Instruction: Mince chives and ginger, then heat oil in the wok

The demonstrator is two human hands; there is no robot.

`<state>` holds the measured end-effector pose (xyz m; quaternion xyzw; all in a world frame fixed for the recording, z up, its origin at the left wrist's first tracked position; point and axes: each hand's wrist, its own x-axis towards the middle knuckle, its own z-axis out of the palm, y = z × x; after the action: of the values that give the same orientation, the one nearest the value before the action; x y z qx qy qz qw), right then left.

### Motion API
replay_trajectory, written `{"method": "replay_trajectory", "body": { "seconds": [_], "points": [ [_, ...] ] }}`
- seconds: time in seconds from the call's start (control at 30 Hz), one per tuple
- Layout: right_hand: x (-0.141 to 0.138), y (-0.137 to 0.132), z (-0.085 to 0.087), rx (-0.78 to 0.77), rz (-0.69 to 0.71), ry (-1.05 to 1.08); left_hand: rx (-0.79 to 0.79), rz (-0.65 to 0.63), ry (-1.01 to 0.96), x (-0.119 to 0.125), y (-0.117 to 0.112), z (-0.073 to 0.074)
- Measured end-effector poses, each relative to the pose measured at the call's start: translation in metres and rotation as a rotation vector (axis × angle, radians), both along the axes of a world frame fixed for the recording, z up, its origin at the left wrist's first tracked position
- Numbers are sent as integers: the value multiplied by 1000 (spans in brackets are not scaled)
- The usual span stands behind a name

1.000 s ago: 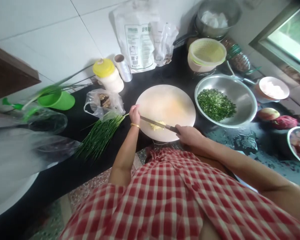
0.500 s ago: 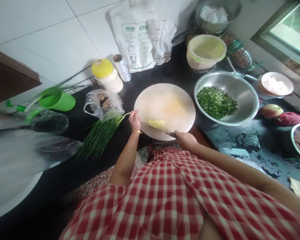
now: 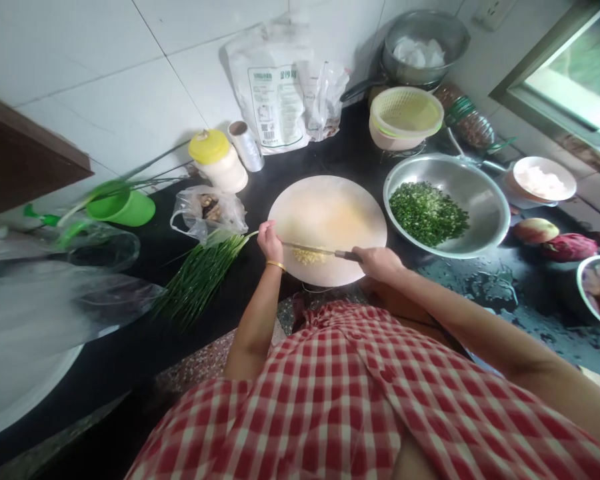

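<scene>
On the round pale cutting board (image 3: pixel 330 207) lies a small heap of finely chopped pale-yellow bits (image 3: pixel 307 256), perhaps garlic or ginger. A kitchen knife (image 3: pixel 325 251) spans the heap's far edge, blade pointing left. My right hand (image 3: pixel 380 263) is wrapped round its dark handle. At the board's left rim my left hand (image 3: pixel 270 241) is closed at the blade's tip end; its fingers partly hide the tip. Beside that hand, a bunch of green chives or scallions (image 3: pixel 200 277) rests on the dark counter, its pale ends near my fingers.
Right of the board stands a metal bowl (image 3: pixel 485 213) of chopped greens (image 3: pixel 425 213). Behind are a yellow-lidded jar (image 3: pixel 220 163), a cling film roll (image 3: pixel 247 147) and a colander (image 3: pixel 405 113). A plastic bag (image 3: pixel 210 213) and green cup (image 3: pixel 123 207) sit left; dragon fruit (image 3: pixel 570 247) right.
My right hand has swung the knife's handle end away from my body, so the blade went from the heap's near side to its far edge. The left hand stays at the tip.
</scene>
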<state>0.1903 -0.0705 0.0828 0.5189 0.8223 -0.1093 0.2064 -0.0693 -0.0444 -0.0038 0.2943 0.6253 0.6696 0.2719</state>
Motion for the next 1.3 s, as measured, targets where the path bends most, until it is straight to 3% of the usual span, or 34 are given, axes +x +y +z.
{"method": "replay_trajectory", "body": {
  "seconds": [0.1, 0.2, 0.37, 0.47, 0.57, 0.67, 0.8, 0.9, 1.17, 1.3],
  "points": [
    [0, 14, 5, 38, 35, -9, -51, 29, -63, 0, 6, -6],
    [2, 17, 2, 21, 0, -24, -13, -2, 2, 3, 6, -5],
    [-4, 4, 5, 36, 40, -6, 0, 45, -1, -4, 3, -3],
    [-8, -7, 3, 28, 42, -13, -32, 11, -46, -8, -1, -7],
    [-5, -11, -3, 22, 10, -5, 24, -27, 36, -6, -7, -5],
    [-1, -8, 0, 36, 75, 32, 48, 22, 55, -7, -9, -4],
    [-1, -8, 5, -98, 255, 129, 15, 50, -50, -12, -14, -13],
    [1, -11, -1, -174, 236, 146, 48, 34, -17, -9, -19, -16],
    [11, 11, 1, -54, 251, 19, 35, 144, -78, 8, -20, -19],
    [17, 15, -7, -37, 220, 19, 89, 147, 49, 13, -20, -11]
  ]
}}
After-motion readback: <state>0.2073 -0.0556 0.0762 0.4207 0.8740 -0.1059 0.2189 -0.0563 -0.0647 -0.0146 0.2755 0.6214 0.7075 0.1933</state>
